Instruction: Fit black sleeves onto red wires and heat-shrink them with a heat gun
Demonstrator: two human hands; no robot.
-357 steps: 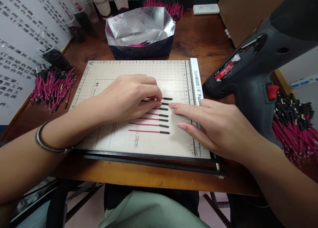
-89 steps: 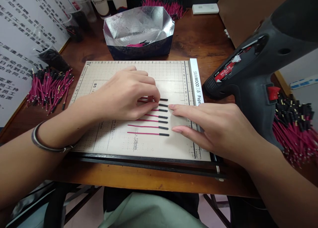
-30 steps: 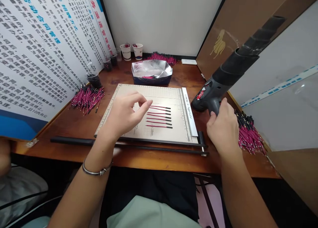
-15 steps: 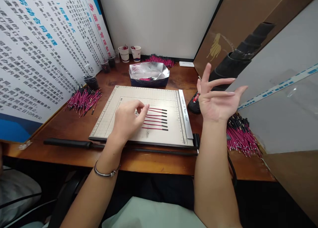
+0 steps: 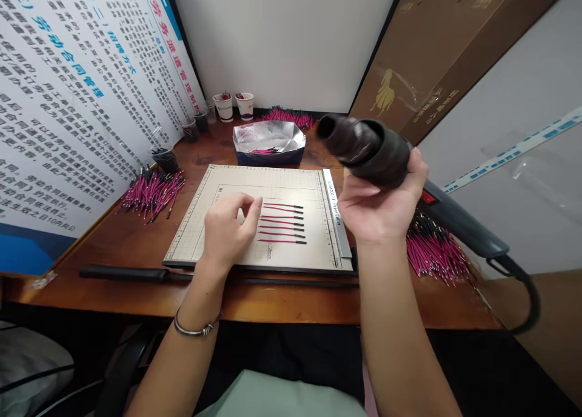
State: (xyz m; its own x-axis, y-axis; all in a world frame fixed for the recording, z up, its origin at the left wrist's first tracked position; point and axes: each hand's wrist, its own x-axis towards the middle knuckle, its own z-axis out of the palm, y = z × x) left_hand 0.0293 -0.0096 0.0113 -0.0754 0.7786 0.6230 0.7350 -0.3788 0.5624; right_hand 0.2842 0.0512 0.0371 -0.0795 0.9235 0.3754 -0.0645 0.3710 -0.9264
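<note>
A black heat gun (image 5: 391, 162) is in my right hand (image 5: 379, 208), fingers wrapped round its body. Its nozzle points left above the cutter's right side, and its handle slants down to the right. My left hand (image 5: 231, 226) hovers over or rests on the paper cutter board (image 5: 291, 183), thumb and forefinger pinched together. Whether anything is between those fingertips is hidden. Just right of them, several pink wires (image 5: 279, 227) with black sleeved ends lie in a row on the board; the upper ones' left ends are near my fingertips.
A foil-lined box (image 5: 269, 156) holding some wires stands behind the board. Wire piles lie at left (image 5: 152, 193), at right (image 5: 436, 250) and at the back (image 5: 286, 117). Paper cups (image 5: 223, 109) and dark plastic cups (image 5: 166, 160) stand at back left. The cutter's handle (image 5: 122, 273) runs along the front.
My right hand, empty and open before, has taken hold of the heat gun and swung it up over the table, nozzle leftward. My left hand keeps its pinch in nearly the same place.
</note>
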